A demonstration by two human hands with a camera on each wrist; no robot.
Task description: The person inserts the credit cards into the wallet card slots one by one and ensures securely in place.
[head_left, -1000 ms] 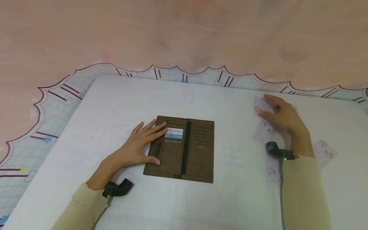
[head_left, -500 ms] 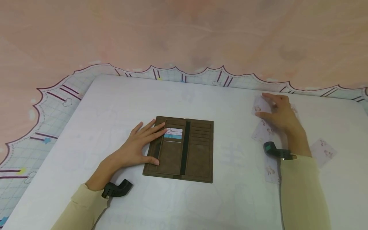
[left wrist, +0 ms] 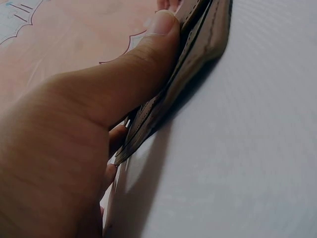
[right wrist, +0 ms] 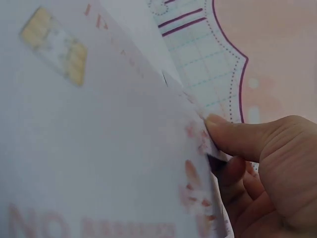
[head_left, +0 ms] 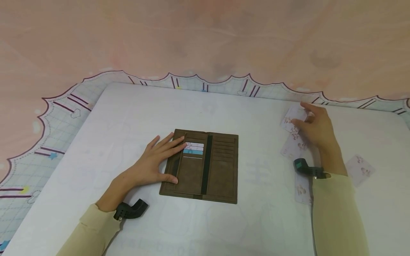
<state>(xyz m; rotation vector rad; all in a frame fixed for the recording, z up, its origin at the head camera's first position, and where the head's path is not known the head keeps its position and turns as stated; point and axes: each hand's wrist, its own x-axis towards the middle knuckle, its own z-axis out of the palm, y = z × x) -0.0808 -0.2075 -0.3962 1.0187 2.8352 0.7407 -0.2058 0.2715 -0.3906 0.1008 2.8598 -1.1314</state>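
Observation:
An open brown bifold wallet (head_left: 222,174) lies flat on the white table. Several cards (head_left: 193,147), white and blue, show in its left slots. My left hand (head_left: 144,169) rests on the wallet's left side, fingers spread and straight; in the left wrist view the thumb (left wrist: 143,54) lies over its edge. At the far right, my right hand (head_left: 317,128) pinches a white card (head_left: 291,119) printed with pink flowers. In the right wrist view this card (right wrist: 114,148) shows a gold chip and faint "ID" lettering, its edge between thumb and fingers.
More flower-printed cards lie near the right arm: a tilted card (head_left: 289,145) below the pinched one, a lower card (head_left: 302,190) partly under the wrist camera and sleeve, and another card (head_left: 361,169) to the right. The table's back edge runs just beyond the right hand.
My right hand has shifted slightly to the right at the far card, which has turned a little and now stands out more clearly. The left hand and wallet have stayed put.

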